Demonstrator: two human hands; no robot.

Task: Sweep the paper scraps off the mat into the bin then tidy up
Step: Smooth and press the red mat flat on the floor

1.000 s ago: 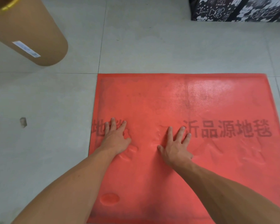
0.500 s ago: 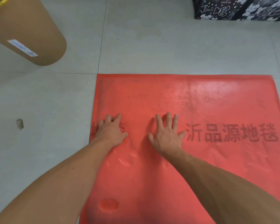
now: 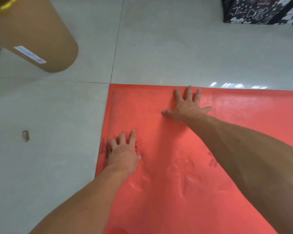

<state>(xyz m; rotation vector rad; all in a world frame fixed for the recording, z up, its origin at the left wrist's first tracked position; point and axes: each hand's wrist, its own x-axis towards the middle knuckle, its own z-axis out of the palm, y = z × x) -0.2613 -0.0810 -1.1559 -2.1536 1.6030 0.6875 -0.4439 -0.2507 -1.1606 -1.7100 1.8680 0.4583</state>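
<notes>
Both hands lie flat and open on the red mat [image 3: 167,208], holding nothing. My left hand [image 3: 123,149] is palm-down just inside the mat's left edge, over dark printed characters. My right hand [image 3: 187,107] is further forward, fingers spread, tips at the far edge. I see no paper scraps on the mat near either hand. Its long axis appears to run across me, out of frame past the right forearm. The brown cylinder [image 3: 41,39], which I take for the bin, stands ahead and left of the left hand, well apart, so that hand is nearer. Creases [image 3: 181,179] mark the mat between my forearms. Left of the left hand a small grey fleck [image 3: 25,135] sits on the pale tiled floor [image 3: 176,48]; a patterned box [image 3: 260,10] stands far ahead of the right hand.
</notes>
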